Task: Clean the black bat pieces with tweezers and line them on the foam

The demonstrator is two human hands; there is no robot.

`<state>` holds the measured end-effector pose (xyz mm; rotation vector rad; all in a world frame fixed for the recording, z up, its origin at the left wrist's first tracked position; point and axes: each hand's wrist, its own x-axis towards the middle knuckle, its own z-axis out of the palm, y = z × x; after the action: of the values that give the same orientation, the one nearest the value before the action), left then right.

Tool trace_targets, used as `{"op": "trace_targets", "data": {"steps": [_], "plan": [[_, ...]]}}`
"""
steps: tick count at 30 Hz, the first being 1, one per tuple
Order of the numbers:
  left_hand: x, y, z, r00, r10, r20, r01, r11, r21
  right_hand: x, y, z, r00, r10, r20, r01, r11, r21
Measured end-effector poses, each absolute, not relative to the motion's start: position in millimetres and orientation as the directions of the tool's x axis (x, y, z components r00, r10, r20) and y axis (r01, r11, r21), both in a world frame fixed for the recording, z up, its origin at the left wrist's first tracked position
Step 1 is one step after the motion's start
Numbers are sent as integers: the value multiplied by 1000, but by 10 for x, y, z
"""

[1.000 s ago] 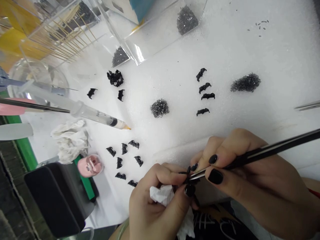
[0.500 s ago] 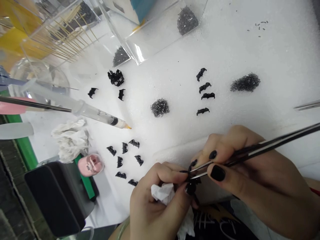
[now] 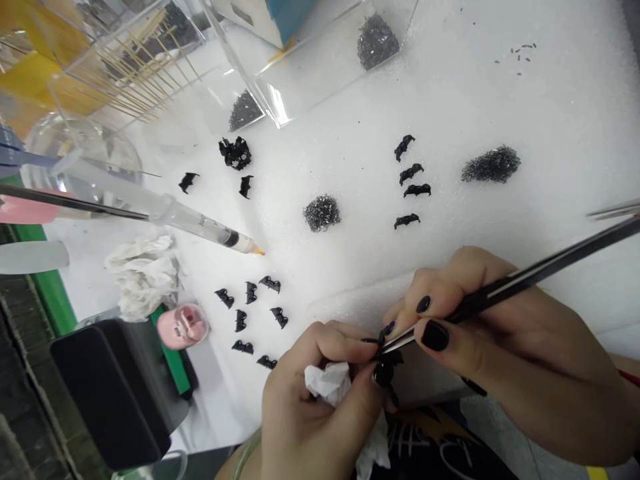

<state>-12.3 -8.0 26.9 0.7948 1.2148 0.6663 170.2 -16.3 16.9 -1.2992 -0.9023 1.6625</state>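
Note:
My left hand (image 3: 320,393) is closed, pinching a small black bat-shaped piece (image 3: 395,360) between thumb and fingertips. Most of that piece is hidden by the fingers. A crumpled white tissue (image 3: 327,383) is tucked in the same palm. In my right hand (image 3: 495,340) are black tweezers (image 3: 480,300), slanting down to the left. Their tips meet the piece at my left fingertips; whether they grip anything there is too small to tell. Several black bat-shaped pieces (image 3: 251,292) lie left of my hands, and more bat pieces (image 3: 417,191) form a column above them.
A syringe (image 3: 215,230) with an orange tip points toward the middle. Dark bead piles (image 3: 322,213) lie on the white mat (image 3: 350,267). Clear trays (image 3: 300,87) stand at the back. At left are a pink container (image 3: 183,327), crumpled tissue (image 3: 143,277) and a black box (image 3: 110,393).
The tweezers' arms have drawn together; their tips stay at my left fingertips. My left hand keeps its pinch. The whole view has shifted slightly.

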Motion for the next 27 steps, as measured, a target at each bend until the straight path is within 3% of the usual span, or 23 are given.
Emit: {"op": "trace_targets", "data": {"steps": [27], "plan": [[-122, -83, 282, 228, 794, -564, -12, 581, 814, 1755, -222, 113, -191, 890, -415, -158, -445, -882]]}}
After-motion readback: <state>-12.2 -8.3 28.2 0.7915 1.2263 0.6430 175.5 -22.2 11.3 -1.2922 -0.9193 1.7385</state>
